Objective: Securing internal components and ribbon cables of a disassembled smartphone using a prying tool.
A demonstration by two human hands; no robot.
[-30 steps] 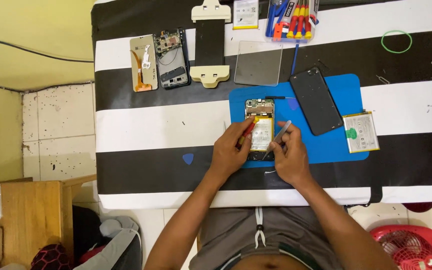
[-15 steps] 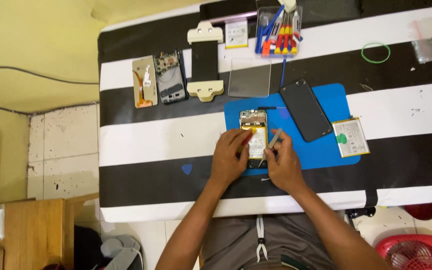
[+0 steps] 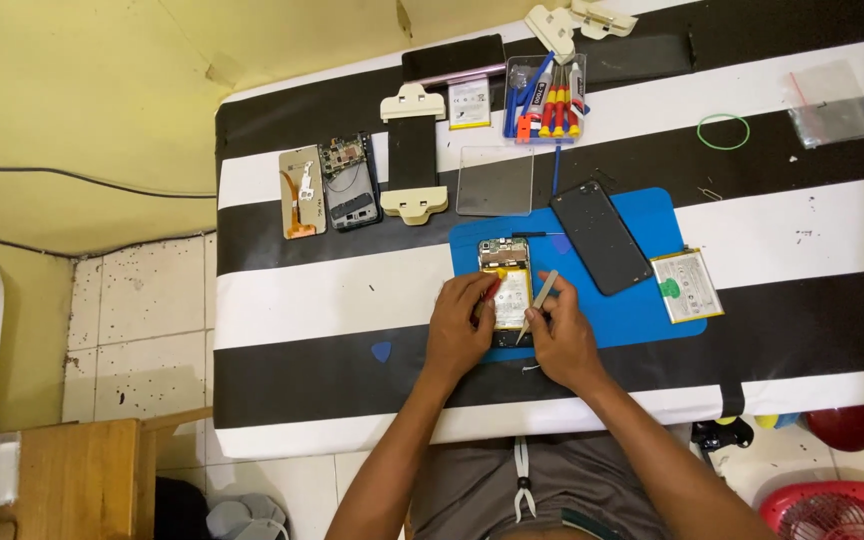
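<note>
A black-and-white striped table [image 3: 332,300] is carrying a blue work mat [image 3: 642,305], where an opened smartphone [image 3: 505,290] is lying between both hands. The left hand [image 3: 458,335] is pressing on the phone's left edge, fingers curled, pinching something small and red that is too small to make out. The right hand [image 3: 560,340] is gripping a slim metal spudger [image 3: 535,304], its tip touching the phone's lower right. A detached black screen [image 3: 601,237] is lying just beside them

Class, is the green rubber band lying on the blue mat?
No, the green rubber band lies on the striped table, apart from the blue mat.
</note>
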